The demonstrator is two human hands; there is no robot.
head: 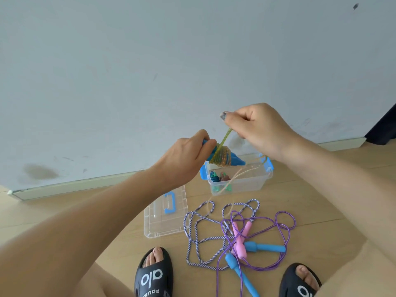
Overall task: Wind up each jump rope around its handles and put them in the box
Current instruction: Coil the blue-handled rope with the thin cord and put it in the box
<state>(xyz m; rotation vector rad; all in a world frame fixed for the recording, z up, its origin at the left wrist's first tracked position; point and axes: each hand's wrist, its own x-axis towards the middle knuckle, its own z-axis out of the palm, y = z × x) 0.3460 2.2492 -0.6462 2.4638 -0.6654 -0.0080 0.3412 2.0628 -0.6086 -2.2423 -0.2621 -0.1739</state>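
Blue handles (222,157) held in air above box (235,185), long axis running 10 to 4 o'clock, tips pointing 4 o'clock. Yellow-green rope (220,156) coiled around middle. Left hand (184,155) fingers curled around upper ends. Right hand (257,127) pinches rope strand at 1 o'clock of coil.

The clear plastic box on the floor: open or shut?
Open. The clear box has no lid on; its lid lies flat on the floor beside it.
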